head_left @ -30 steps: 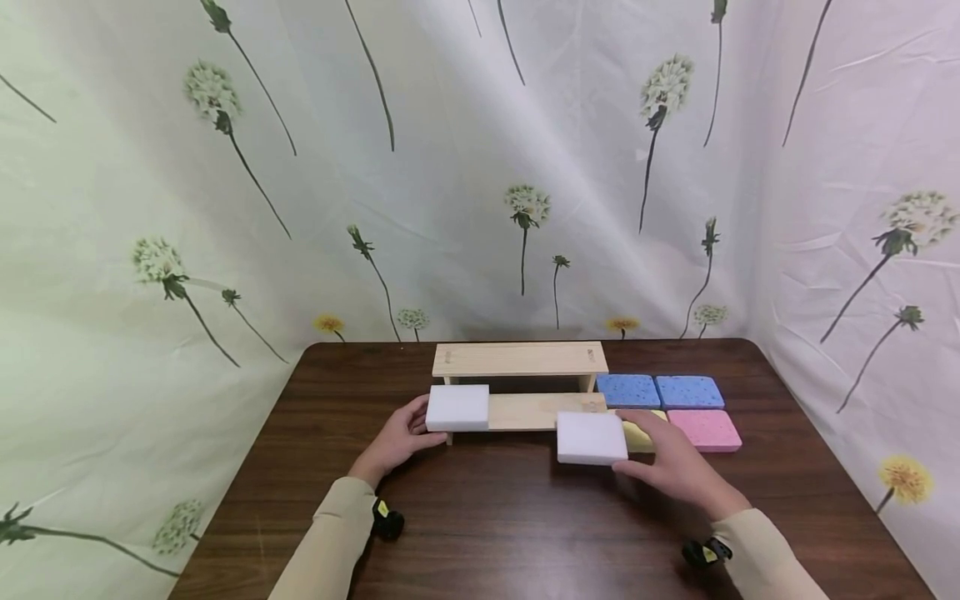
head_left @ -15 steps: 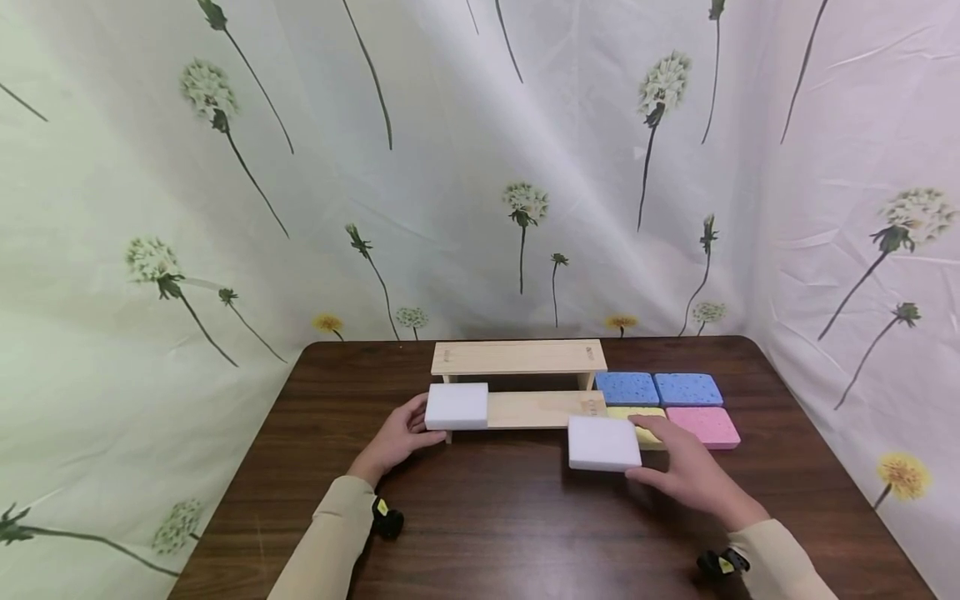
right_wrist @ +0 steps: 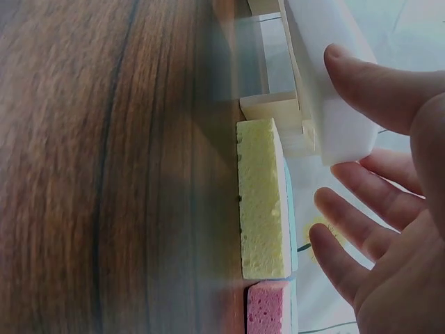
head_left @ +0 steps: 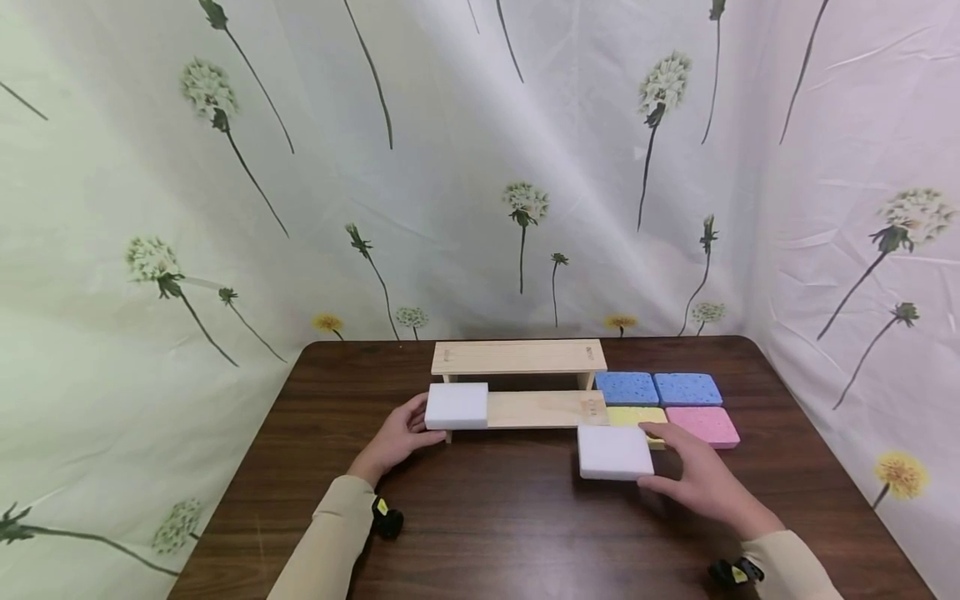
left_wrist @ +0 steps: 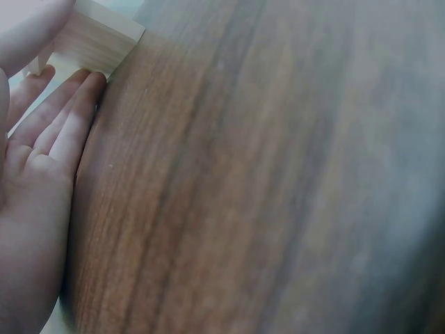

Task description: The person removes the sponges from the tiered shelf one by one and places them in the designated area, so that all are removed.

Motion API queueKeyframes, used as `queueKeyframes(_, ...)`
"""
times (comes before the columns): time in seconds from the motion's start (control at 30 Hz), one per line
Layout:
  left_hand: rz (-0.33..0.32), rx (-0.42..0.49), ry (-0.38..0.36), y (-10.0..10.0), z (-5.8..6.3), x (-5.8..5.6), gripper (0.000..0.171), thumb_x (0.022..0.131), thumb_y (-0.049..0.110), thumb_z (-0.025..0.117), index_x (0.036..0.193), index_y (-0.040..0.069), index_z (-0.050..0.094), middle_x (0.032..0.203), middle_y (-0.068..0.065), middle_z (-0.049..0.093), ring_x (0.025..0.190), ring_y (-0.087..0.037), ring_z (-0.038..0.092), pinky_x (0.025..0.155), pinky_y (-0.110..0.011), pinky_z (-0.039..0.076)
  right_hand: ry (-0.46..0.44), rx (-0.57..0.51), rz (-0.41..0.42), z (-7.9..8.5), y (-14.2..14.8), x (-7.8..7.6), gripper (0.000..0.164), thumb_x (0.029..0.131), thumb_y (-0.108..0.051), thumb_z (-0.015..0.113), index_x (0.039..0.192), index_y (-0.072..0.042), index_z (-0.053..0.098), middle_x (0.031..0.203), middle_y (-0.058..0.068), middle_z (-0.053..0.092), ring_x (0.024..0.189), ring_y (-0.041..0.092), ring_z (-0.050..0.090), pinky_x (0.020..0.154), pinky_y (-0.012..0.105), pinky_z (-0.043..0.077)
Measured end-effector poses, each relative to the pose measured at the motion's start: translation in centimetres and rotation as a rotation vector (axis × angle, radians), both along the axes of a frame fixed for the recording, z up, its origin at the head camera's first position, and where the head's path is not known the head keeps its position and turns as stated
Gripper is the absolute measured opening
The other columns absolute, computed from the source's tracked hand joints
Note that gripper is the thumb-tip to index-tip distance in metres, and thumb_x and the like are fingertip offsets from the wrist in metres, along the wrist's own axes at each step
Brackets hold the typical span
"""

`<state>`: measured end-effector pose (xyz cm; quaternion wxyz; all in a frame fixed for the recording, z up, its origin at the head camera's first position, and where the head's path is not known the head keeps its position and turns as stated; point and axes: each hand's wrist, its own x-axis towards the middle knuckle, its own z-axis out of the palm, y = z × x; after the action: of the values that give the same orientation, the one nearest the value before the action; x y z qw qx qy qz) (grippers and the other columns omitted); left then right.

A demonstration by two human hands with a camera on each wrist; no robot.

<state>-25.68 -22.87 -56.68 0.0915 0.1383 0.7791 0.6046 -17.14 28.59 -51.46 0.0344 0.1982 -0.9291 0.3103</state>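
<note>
Right hand point(head_left: 697, 479): fingers pinch the right block point(head_left: 615, 452) above the counter point(head_left: 487, 517), off the near-right corner of the lower shelf point(head_left: 543, 409); slack grip could drop it. Left hand point(head_left: 393, 442): fingers straight; nudging could shift the left block point(head_left: 457, 406) at that shelf's left edge.

A pale cloth point(head_left: 450, 167) (printed with dandelions point(head_left: 665, 81), a few yellow) is hanging behind a dark wood-grain table point(head_left: 495, 533).

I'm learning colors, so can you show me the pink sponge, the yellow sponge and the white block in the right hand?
Pink sponge point(head_left: 703, 426), head view, middle of its top face.
Yellow sponge point(right_wrist: 259, 202), right wrist view, its long side.
White block point(head_left: 615, 452), head view, middle of its top face.
</note>
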Motion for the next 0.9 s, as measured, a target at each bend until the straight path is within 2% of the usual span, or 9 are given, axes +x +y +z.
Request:
queueKeyframes(0.2,0.001,-0.003,0.009,-0.1,0.1,0.0,0.081,0.091,0.007,0.083,0.159,0.0,0.039,0.156,-0.026,0.049,0.143,-0.039,0.049,0.112,-0.034,0.05,0.063,0.006,0.018,-0.2,0.5,0.4,0.08,0.08,-0.032,0.095,0.146,-0.007,0.059,0.138,0.012,0.067,0.118,0.03,0.067,0.096,0.054,0.059)
queueKeyframes(0.37,0.003,-0.01,0.002,-0.1,0.0,0.0,0.081,0.091,0.008,0.083,0.159,0.001,0.039,0.156,-0.026,0.049,0.144,-0.039,0.049,0.111,-0.031,0.049,0.073,0.029,0.021,-0.4,0.8,1.0,0.079,0.08,-0.03,0.095,0.146,-0.006,0.059,0.141,0.013,0.066,0.122,0.034,0.065,0.096,0.056,0.058)
queueKeyframes(0.57,0.0,-0.008,-0.003,0.0,0.3,0.0,0.081,0.092,0.006,0.083,0.159,-0.001,0.038,0.157,-0.026,0.048,0.144,-0.038,0.048,0.11,-0.027,0.049,0.044,0.041,0.003,-0.5,1.1,1.3,0.078,0.079,-0.028,0.095,0.146,-0.007,0.059,0.14,0.012,0.066,0.124,0.033,0.065,0.097,0.056,0.059)
queueKeyframes(0.9,-0.002,-0.004,-0.011,0.0,0.4,0.1,0.082,0.092,0.007,0.083,0.159,-0.001,0.037,0.156,-0.027,0.047,0.145,-0.04,0.048,0.113,-0.033,0.049,-0.028,0.051,-0.026,-0.8,1.5,1.5,0.078,0.08,-0.027,0.095,0.146,-0.007,0.059,0.142,0.013,0.064,0.127,0.035,0.063,0.101,0.058,0.056)
